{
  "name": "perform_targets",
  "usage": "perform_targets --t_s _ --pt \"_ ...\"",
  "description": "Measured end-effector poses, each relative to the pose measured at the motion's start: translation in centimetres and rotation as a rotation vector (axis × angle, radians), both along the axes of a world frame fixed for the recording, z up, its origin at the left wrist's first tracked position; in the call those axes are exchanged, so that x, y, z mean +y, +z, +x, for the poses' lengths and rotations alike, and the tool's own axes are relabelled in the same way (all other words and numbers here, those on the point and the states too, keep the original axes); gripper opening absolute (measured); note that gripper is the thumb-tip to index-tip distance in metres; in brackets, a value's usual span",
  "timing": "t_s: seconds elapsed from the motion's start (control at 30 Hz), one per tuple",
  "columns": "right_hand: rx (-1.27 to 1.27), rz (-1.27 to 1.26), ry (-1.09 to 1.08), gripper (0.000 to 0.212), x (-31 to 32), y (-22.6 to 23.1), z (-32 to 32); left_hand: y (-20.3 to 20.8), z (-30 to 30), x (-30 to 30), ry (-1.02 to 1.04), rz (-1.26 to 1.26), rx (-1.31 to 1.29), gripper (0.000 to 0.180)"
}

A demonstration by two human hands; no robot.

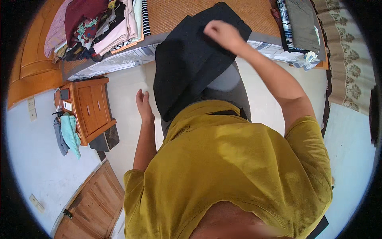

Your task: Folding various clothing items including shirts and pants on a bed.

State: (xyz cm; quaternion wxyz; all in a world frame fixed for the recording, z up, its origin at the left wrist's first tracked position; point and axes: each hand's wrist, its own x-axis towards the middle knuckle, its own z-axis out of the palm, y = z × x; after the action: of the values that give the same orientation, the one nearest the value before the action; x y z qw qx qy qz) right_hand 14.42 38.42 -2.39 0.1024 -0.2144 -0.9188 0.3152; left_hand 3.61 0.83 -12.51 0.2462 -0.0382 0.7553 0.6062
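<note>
One black cloth garment [187,63] drapes from the grey-trousered lap [230,84] to the brown woven-mat bed [169,16]; smoothing outward should suit its creases. Right hand [223,34] curls over it, grip unclear; empty left hand [144,105], loosely spread, hangs beside.

I'm standing in someone's home, in a bedroom: there's a bed [131,58] topped with a woven mat [171,16], clothes [95,32] piled at its left end. A wooden nightstand [91,103] sits near the wall, and a flower-patterned curtain [344,59] hangs on the right, pale tiles [127,119] underfoot
</note>
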Motion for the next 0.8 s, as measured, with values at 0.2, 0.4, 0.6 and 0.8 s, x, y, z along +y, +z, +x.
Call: perform_targets --t_s 0.2,0.4,0.6,0.8 --pt "-0.554 -0.134 -0.111 0.043 4.3 -2.1 1.6 7.6 2.7 6.8 -0.749 -0.285 0.829 0.052" --pt "-0.288 -0.175 -0.004 0.040 3.2 -1.9 0.3 7.0 4.2 8.1 -0.899 -0.345 0.822 0.059" --pt "-0.339 0.161 -0.081 0.031 4.4 -2.5 0.2 7.6 4.5 8.2 -0.944 -0.377 0.844 0.064" --pt "-0.246 0.057 -0.055 0.034 3.1 -3.1 1.8 9.6 5.6 9.5 -0.995 -0.228 0.892 0.055"
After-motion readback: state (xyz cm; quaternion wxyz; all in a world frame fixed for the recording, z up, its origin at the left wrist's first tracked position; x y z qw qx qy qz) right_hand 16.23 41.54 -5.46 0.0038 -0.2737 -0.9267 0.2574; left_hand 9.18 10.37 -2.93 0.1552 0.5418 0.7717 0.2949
